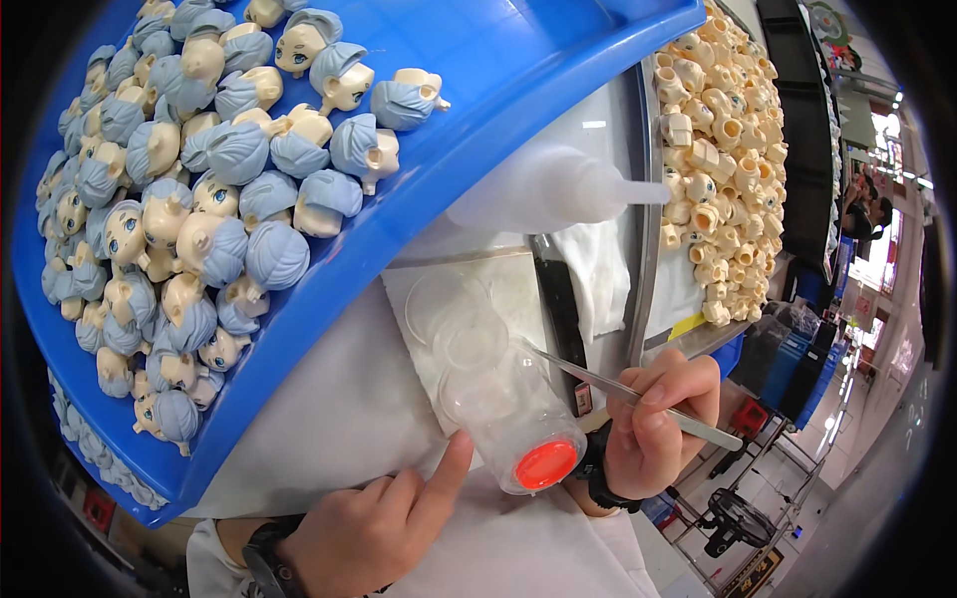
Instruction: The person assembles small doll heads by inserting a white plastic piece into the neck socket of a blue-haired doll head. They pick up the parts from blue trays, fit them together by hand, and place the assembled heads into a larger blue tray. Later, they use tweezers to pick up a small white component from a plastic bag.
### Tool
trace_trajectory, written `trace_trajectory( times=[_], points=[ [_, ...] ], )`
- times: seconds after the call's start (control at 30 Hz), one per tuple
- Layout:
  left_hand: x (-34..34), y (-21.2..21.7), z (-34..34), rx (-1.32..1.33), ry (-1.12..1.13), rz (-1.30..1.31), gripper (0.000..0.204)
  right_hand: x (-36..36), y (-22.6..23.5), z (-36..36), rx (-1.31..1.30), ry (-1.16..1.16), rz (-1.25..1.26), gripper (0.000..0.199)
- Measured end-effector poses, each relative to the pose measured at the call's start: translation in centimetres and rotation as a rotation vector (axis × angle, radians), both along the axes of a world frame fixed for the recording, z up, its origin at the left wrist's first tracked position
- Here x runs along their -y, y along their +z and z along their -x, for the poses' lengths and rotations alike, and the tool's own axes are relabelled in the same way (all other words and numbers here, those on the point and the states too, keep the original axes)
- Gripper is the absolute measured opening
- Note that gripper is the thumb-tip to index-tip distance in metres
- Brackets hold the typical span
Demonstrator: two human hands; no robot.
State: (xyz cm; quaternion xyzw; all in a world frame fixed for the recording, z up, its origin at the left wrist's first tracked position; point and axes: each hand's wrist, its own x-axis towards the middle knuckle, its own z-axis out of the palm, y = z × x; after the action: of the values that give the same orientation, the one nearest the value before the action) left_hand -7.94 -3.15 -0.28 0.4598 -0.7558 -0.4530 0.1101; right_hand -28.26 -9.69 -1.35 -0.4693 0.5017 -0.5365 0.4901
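Note:
My right hand (663,424) pinches a slim metal tool (608,387), which looks like a spatula or tweezers. Its thin tip reaches the rim area of a clear plastic container (498,414) with a red round end (545,464) toward me. Round clear shapes (469,334) overlap beyond it on a pale square tile (424,289); I cannot tell whether they are separate cups. My left hand (369,533) has its index finger stretched out beside the container, the other fingers loosely bent, holding nothing. Whether that fingertip touches the container is unclear.
A blue tray (498,90) at the left holds many doll heads with light blue hair (239,149). Beyond the tile lies a translucent squeeze bottle (558,189), near a white cloth (593,274). A metal-edged tray at the right carries cream doll parts (718,149).

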Motion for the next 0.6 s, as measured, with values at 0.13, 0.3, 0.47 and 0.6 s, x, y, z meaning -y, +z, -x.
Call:
trace_trajectory(
  times=[0.13,0.3,0.47,0.6],
  points=[
    [0.35,-0.12,-0.18,-0.029,-0.046,-0.009,0.051,-0.05,-0.09,0.08,-0.028,-0.005,-0.025,0.015],
    [0.23,0.40,0.13,-0.024,0.124,-0.002,0.056,-0.17,-0.16,0.21,-0.045,0.000,-0.070,0.013],
    [0.15,0.38,0.25,0.001,0.132,-0.001,0.057,0.24,0.31,0.04,-0.030,0.035,-0.112,0.011],
    [0.13,0.56,0.36,0.056,0.124,0.015,0.057,0.63,0.62,0.10,-0.047,0.077,-0.171,0.010]
  ],
)
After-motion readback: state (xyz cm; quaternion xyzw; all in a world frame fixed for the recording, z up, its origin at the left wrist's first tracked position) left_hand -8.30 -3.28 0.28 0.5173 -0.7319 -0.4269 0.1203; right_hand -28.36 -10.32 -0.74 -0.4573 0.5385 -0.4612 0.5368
